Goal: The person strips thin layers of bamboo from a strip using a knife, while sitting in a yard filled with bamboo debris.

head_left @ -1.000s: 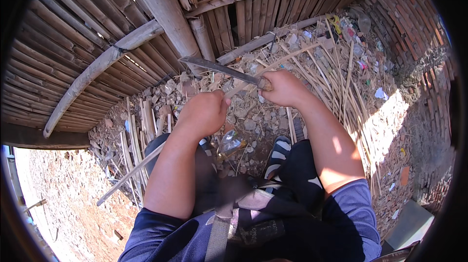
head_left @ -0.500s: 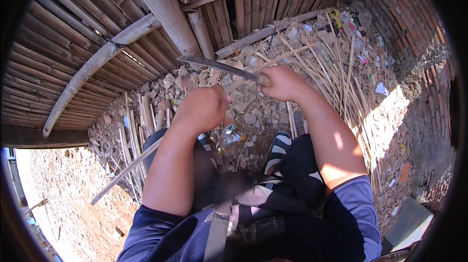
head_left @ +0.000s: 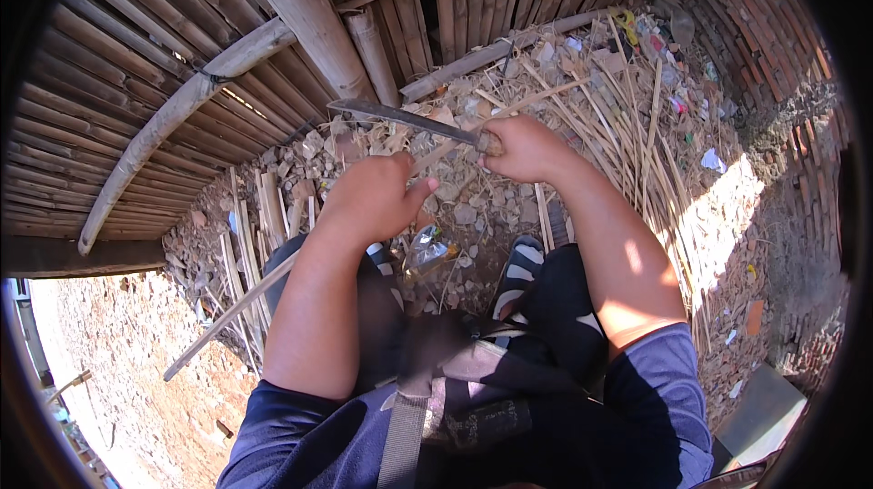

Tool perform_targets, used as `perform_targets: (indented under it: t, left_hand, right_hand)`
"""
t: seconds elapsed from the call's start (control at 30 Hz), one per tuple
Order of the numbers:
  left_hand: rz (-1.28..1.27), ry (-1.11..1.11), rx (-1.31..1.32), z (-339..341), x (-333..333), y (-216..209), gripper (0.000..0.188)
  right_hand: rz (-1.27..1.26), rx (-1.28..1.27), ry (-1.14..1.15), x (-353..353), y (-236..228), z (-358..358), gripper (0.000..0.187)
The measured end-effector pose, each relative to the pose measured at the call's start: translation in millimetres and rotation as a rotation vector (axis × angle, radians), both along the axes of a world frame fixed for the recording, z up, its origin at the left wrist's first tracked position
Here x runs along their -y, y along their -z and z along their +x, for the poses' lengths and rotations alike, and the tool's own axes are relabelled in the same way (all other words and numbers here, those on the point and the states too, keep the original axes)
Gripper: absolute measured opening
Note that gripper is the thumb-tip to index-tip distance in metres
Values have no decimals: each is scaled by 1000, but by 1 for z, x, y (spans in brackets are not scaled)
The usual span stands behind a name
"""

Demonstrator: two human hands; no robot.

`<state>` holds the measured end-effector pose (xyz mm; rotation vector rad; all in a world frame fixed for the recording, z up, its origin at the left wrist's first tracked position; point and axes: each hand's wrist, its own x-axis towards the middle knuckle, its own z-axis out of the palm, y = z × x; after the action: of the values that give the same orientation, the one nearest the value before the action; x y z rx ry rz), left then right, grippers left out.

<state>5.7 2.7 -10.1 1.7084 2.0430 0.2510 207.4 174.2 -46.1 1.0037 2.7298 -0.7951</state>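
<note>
So we've got our right hand (head_left: pixel 516 148) at about 1 o'clock, closed tight around the handle of a knife (head_left: pixel 405 118), blade pointing off toward 10 or 11. Our left hand (head_left: pixel 368 198), around 9, has its fingers curled over the strip (head_left: pixel 227 321), thumb sticking out to the side; the underside of that grip is hidden. The strip runs from 8 o'clock, behind our left forearm, through that hand and on up to 1 or 2. The blade crosses it close to the handle, though we can't tell if the edge is touching.

Room-wise, the blade tip shows near the foot of the post (head_left: pixel 305 16) at 11, but we can't judge the depth there. There's a decent gap between our hands, with rubble (head_left: pixel 466 214) below it and a plastic bag (head_left: pixel 426 253) near the middle. Loose slats (head_left: pixel 637 144) spread along 2 to 3 o'clock, and a smaller bunch (head_left: pixel 241 262) sits at 8 to 9. The bamboo wall (head_left: pixel 118 62) closes things in from 9 to 12, the brick wall (head_left: pixel 773 25) from 2 to 3.
</note>
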Motion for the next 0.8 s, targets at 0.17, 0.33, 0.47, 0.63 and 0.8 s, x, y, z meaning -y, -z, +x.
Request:
perform_targets:
  t: [0.17,0.33,0.47,0.63,0.8]
  left_hand:
    - [-2,-8,3,-2,1,0,45]
    - [18,7,0,0,1,0,44]
    - [-10,3,44,3,0,-2,40]
    - [122,-103,93,2,-1,8,30]
    - [178,-145,133,-9,1,3,30]
  right_hand:
    - [-10,-17,-3,-1,4,0,48]
    - [-10,-10,1,-1,10,0,48]
    - [-9,36,-31,-3,16,0,47]
    - [95,-165,16,-4,12,0,44]
    - [180,-161,87,10,-12,-4,45]
